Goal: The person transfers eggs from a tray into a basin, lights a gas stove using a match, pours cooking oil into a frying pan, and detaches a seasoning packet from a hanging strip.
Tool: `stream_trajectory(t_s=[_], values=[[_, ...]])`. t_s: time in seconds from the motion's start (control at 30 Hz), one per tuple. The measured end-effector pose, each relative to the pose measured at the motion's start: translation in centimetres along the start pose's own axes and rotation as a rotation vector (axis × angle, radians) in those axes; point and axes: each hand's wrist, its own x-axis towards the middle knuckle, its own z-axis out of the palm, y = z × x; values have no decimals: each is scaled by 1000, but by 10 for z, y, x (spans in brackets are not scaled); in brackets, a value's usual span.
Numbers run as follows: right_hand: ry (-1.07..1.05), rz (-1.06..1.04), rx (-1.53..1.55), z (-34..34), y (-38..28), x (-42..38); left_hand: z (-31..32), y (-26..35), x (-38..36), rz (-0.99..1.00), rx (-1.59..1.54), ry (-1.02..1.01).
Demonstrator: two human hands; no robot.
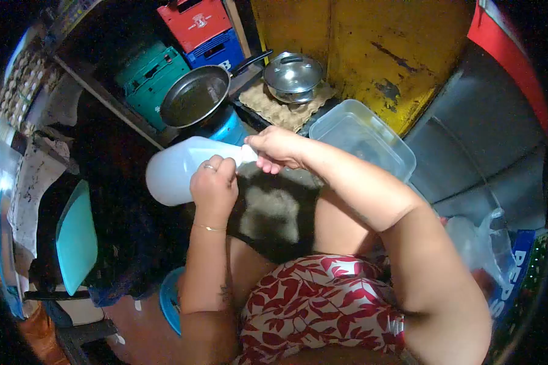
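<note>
A translucent white plastic jug is tilted almost onto its side in front of me, its base to the left and its neck to the right. My left hand, with a ring and a thin bracelet, is closed around the jug's handle. At the neck, my right hand has its thumb and fingers closed on the white cap. Whether the cap is loose or tight cannot be told. Just beyond the jug, a black frying pan holding dark oil rests over something blue.
A lidded metal pot stands on brown cardboard at the back. A clear plastic tub lies right of my right hand. Green, blue and red crates are stacked behind the pan. A teal plastic piece is at left.
</note>
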Motion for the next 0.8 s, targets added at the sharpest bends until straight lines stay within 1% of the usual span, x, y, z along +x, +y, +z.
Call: stream_trajectory(t_s=[0.07,0.1,0.13,0.17,0.2,0.27,0.3,0.33,0.37,0.43,0.5,0.53,0.57,0.6,0.63,0.67,0.7,0.73,0.8], values=[[-139,153,210,-1,-8,-6,-7,-1,2,119,27,116],[-194,200,269,-1,-8,-5,-6,-4,1,146,1,131],[-222,194,261,-1,-12,-8,-7,-9,-1,163,-11,141],[-178,217,234,0,-8,-6,-7,-10,-3,181,-46,126],[-108,186,190,-1,-10,-9,-8,-10,-5,219,-91,120],[-107,-30,165,-5,-6,-9,-13,-5,-6,274,-154,90],[-221,65,309,-11,-8,-5,-10,1,-7,318,-151,155],[-280,-8,498,-18,8,18,-15,12,-8,355,-136,252],[-385,-78,673,-10,-8,-1,-13,19,-10,387,-115,237],[-547,-133,813,-18,-13,-6,-20,31,-8,484,-137,214],[-486,-205,899,-21,-9,-8,-20,35,-8,545,-168,313],[-455,-279,953,-18,-8,-7,-11,30,-9,548,-157,368],[-414,-362,1004,-14,-7,-3,-20,31,-11,514,-95,357],[-423,-369,1082,-16,-3,1,-17,28,-7,498,-89,372],[-481,-446,1057,-20,-1,9,-25,33,-6,393,-43,220],[-472,-465,1085,-25,-5,6,-14,30,-1,420,-87,269],[-475,-484,1108,-23,-13,3,-32,32,1,331,-140,117],[-450,-536,1099,-21,-19,-1,-32,28,2,347,-210,177],[-436,-634,1055,-17,-25,-8,-38,29,-2,247,-351,260]])
